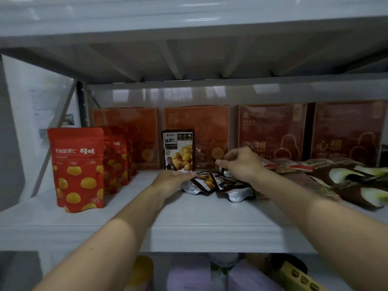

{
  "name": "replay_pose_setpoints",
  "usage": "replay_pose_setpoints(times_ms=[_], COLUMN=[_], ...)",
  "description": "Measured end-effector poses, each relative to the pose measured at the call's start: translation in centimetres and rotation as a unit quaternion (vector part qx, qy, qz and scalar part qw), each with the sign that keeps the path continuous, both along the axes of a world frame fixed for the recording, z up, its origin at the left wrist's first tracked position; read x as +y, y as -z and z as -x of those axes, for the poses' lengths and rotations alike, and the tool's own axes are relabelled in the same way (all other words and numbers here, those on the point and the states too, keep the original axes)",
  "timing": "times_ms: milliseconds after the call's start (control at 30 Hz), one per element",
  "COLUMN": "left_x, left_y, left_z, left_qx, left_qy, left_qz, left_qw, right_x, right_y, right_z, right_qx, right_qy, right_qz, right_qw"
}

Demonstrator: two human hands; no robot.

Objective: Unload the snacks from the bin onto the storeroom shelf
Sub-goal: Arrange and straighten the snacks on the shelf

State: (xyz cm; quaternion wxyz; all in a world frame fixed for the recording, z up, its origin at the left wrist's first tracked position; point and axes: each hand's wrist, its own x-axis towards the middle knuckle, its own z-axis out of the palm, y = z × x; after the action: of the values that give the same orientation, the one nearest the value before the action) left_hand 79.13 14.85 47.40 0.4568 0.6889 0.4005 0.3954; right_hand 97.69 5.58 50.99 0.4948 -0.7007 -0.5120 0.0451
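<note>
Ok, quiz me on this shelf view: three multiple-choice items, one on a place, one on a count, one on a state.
1. The upright black chestnut pouch stands: A) left of the red chestnut pouches; B) right of them; C) on the lower shelf.
2. How many flat boxes line the back? A) two; B) four; C) six.
3. The black pouches by the right hand are: A) lying down; B) standing; C) in a bin.

Answers: 1 B, the red ones are nearer the left end. 2 B, two orange and two dark red. 3 A, they lie flat on the shelf board.
</note>
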Motion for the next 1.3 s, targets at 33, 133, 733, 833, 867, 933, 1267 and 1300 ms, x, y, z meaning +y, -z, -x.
replay_pose_setpoints(times_ms=[33, 133, 733, 833, 867, 933, 1267, 1300], left_x=[0.0, -0.4, -0.8, -0.6, -0.6, -0.7, -1.7, -1.8], left_y=[0.1, 0.4, 0.5, 0.5, 0.5, 0.5, -0.1, -0.2], left_z=[0.1, 0.3, 0.4, 0.4, 0.4, 0.4, 0.9, 0.9], left_qx=[0.000, -0.022, -0.076, -0.075, -0.074, -0.078, -0.104, -0.106], left_qy=[-0.003, 0.004, 0.029, 0.028, 0.027, 0.022, 0.024, 0.028], left_qz=[0.000, -0.007, -0.010, -0.013, -0.014, -0.011, 0.026, 0.027], left_qw=[1.000, 1.000, 0.997, 0.997, 0.997, 0.997, 0.994, 0.994], right_x=[0.3, 1.0, 1.5, 1.3, 1.2, 1.0, -0.8, -0.9], right_y=[0.1, -0.2, 1.6, 1.5, 1.4, 1.3, 0.1, 0.1], right_z=[-0.1, -0.7, -1.4, -1.7, -1.8, -2.0, -2.8, -2.7], right_qx=[-0.009, -0.031, -0.124, -0.046, -0.024, 0.051, 0.516, 0.513], right_qy=[0.010, 0.040, 0.085, 0.073, 0.075, 0.077, -0.160, -0.179], right_qz=[-0.004, -0.021, 0.041, -0.022, -0.040, -0.073, -0.199, -0.190], right_qw=[1.000, 0.999, 0.988, 0.996, 0.996, 0.993, 0.818, 0.818])
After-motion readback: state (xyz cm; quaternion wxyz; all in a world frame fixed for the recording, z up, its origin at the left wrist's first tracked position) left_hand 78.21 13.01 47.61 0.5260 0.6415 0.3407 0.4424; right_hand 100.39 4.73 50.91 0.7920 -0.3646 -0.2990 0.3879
